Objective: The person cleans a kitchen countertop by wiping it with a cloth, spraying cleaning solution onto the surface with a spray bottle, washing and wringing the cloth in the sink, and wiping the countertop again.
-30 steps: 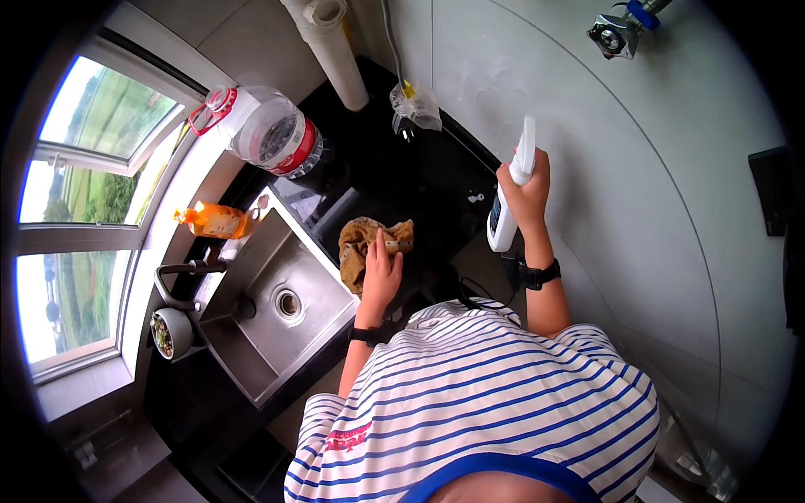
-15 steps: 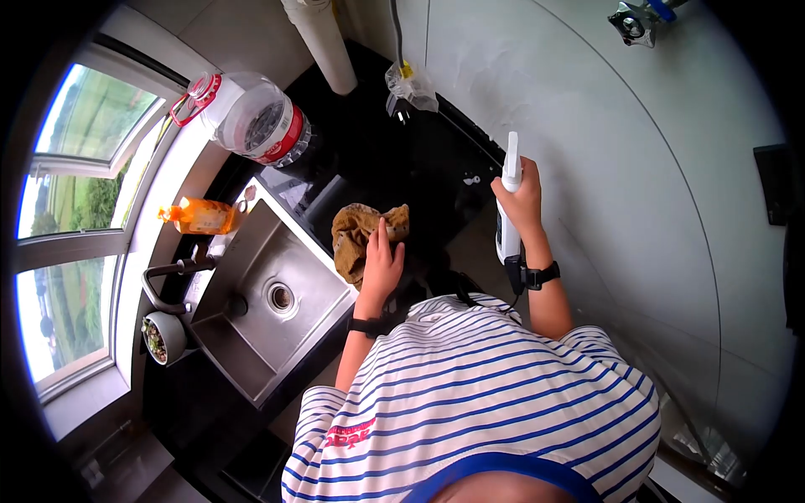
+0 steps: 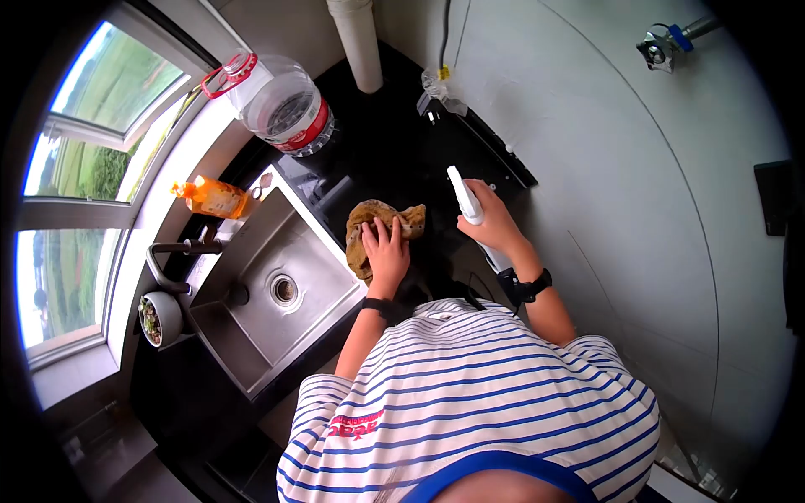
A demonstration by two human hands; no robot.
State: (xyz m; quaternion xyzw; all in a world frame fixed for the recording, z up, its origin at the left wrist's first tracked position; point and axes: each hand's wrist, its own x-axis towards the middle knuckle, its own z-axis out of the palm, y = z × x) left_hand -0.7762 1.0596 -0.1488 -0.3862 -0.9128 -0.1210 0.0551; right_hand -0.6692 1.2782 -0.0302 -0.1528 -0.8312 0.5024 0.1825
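Observation:
My left hand [image 3: 388, 261] lies with its fingers spread on a crumpled brown cloth [image 3: 360, 220], which rests on the black counter just right of the sink. Farther right, my right hand [image 3: 493, 222] is wrapped round a white spray bottle [image 3: 464, 198]. The bottle's white head sticks out past the fingers and leans to the left. Most of its body is hidden behind my hand and wrist.
A steel sink [image 3: 239, 327] with a dark faucet [image 3: 172, 248] is at left. Around it stand an orange bottle [image 3: 216, 199], a potted plant [image 3: 161, 318] and a large clear water jug [image 3: 285, 109]. A pipe [image 3: 358, 42] rises behind; a tiled wall [image 3: 604, 210] bounds the right.
My right hand has moved left with the spray bottle, whose head has tipped from upright to leaning left. My left hand's fingers have spread wider on the cloth. The camera view has shifted slightly.

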